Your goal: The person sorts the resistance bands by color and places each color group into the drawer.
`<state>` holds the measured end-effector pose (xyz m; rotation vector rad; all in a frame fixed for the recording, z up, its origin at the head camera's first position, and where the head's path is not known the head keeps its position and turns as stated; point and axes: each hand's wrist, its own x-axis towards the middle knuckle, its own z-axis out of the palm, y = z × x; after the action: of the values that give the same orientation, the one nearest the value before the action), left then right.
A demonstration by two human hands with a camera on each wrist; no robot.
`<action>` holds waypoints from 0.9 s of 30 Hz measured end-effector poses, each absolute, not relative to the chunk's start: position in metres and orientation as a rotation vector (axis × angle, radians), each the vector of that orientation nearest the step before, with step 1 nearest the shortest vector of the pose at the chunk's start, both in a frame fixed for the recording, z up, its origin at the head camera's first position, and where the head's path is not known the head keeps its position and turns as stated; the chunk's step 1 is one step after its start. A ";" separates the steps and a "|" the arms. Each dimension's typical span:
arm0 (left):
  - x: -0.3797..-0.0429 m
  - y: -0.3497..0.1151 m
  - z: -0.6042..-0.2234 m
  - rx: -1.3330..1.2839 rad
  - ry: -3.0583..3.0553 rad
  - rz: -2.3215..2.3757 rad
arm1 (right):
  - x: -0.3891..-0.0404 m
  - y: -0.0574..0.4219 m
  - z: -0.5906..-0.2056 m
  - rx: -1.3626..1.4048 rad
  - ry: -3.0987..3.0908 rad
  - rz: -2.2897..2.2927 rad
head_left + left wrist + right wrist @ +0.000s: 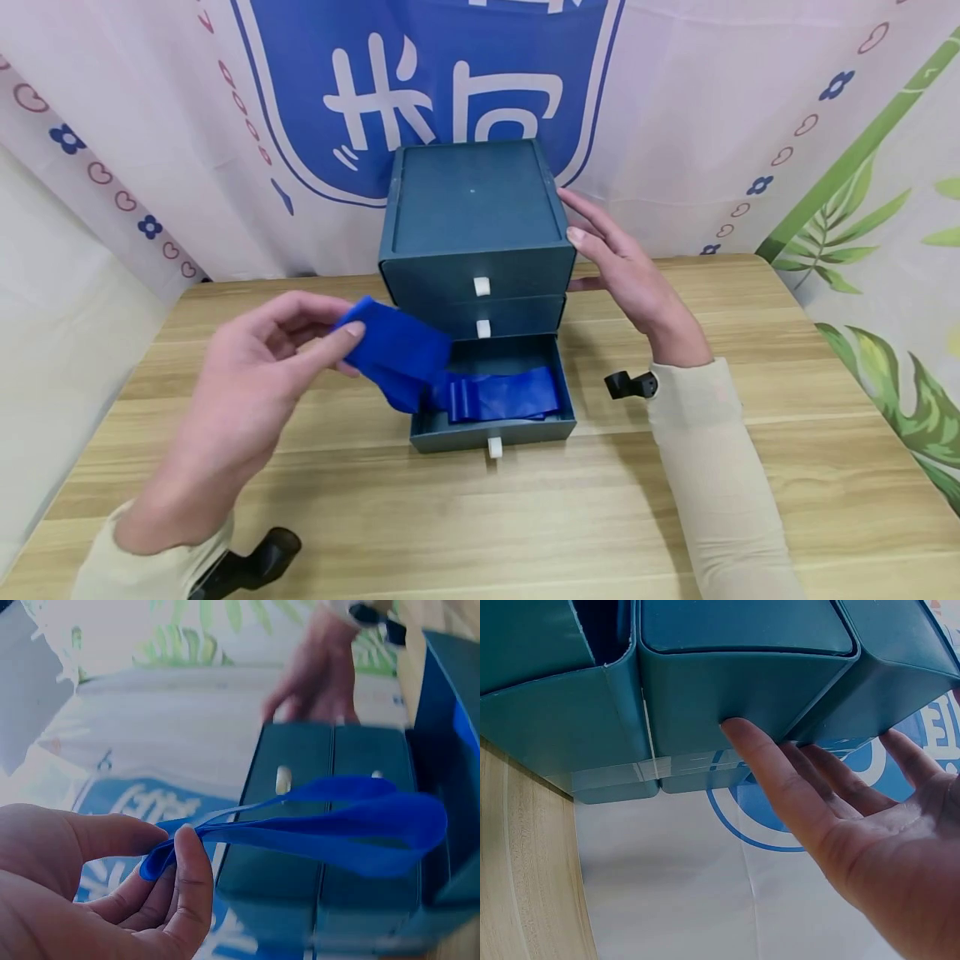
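Note:
My left hand (pixel 251 379) pinches one end of a flat, glossy blue band (pixel 397 346) between thumb and fingers. The band hangs in loops in the left wrist view, and its held part is at the left of the open bottom drawer (pixel 536 433). More folded blue band (pixel 517 393) lies inside that drawer. Behind it stands a dark teal three-drawer box (pixel 480 200), its upper two drawers closed. My right hand (pixel 626 267) rests its fingertips on the box's right side, fingers extended, as the right wrist view (pixel 885 825) also shows.
The box stands on a wood-grain table (pixel 480 525) near its back edge. A white curtain (pixel 682 125) with a blue emblem hangs right behind. White pull tabs (pixel 482 287) stick out from the drawer fronts. Black wrist mounts (pixel 630 385) protrude from both sleeves.

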<state>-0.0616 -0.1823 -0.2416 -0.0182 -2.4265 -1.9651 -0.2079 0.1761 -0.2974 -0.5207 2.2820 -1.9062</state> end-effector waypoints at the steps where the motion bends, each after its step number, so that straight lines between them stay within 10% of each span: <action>1: -0.061 -0.176 -0.240 -0.020 -2.466 -1.956 | -0.208 0.176 -0.297 -0.520 2.282 -1.908; 27: -0.093 -0.047 -0.296 -0.173 -2.465 -2.272 | -0.209 0.176 -0.297 -0.549 2.263 -1.916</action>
<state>-0.0932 -0.0465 -0.2957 -0.1729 -2.4654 -2.2718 -0.2089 0.1763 -0.2968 -0.5486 2.2633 -1.9162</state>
